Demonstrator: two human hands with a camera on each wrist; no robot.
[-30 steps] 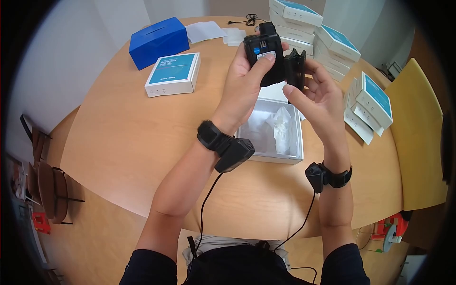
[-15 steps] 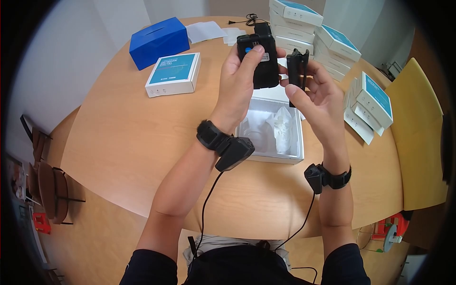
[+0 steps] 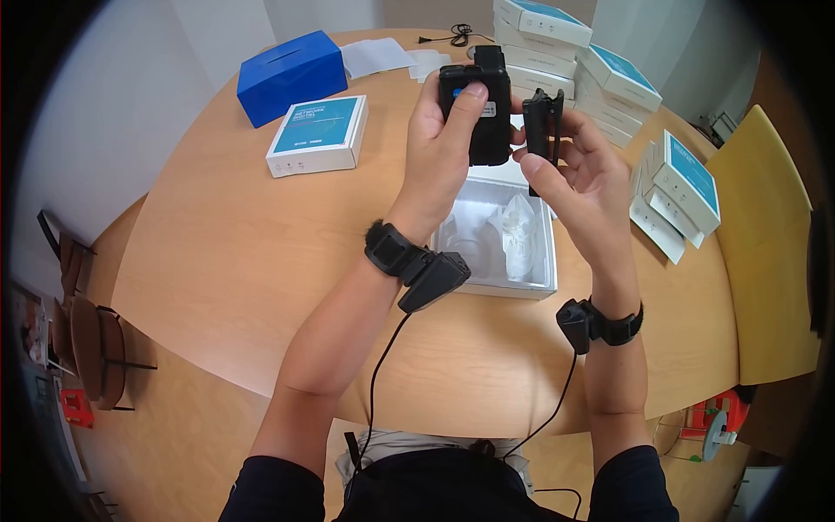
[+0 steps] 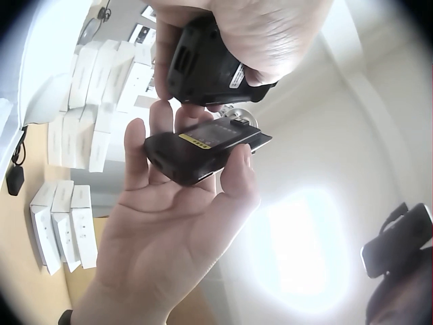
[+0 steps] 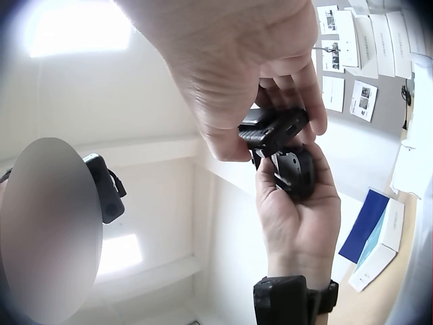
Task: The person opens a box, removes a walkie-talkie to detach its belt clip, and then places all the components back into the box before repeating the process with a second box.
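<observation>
In the head view the left hand [image 3: 439, 152] grips a black device [image 3: 490, 130] with a small label, the thumb lying across its face. Just to its right, the right hand [image 3: 591, 178] pinches a slimmer black part [image 3: 540, 130] between thumb and fingers. The left wrist view shows that part [image 4: 193, 149] with a yellow strip, below the device [image 4: 206, 68] and apart from it. An opened white box [image 3: 509, 289] stands below the hands, with a clear plastic bag [image 3: 518, 235] inside.
On the round table [image 3: 217, 252] a blue box [image 3: 291, 74] and a white-and-teal box [image 3: 317, 135] stand at the left. Stacked white boxes [image 3: 539, 56] are at the back right, more boxes [image 3: 683, 187] at the right. A black cable [image 3: 459, 36] and papers [image 3: 378, 57] lie at the back.
The device in the left hand has turned and shifted slightly, and now sits more upright. A gap has opened between it and the slim part. The right hand has hardly moved.
</observation>
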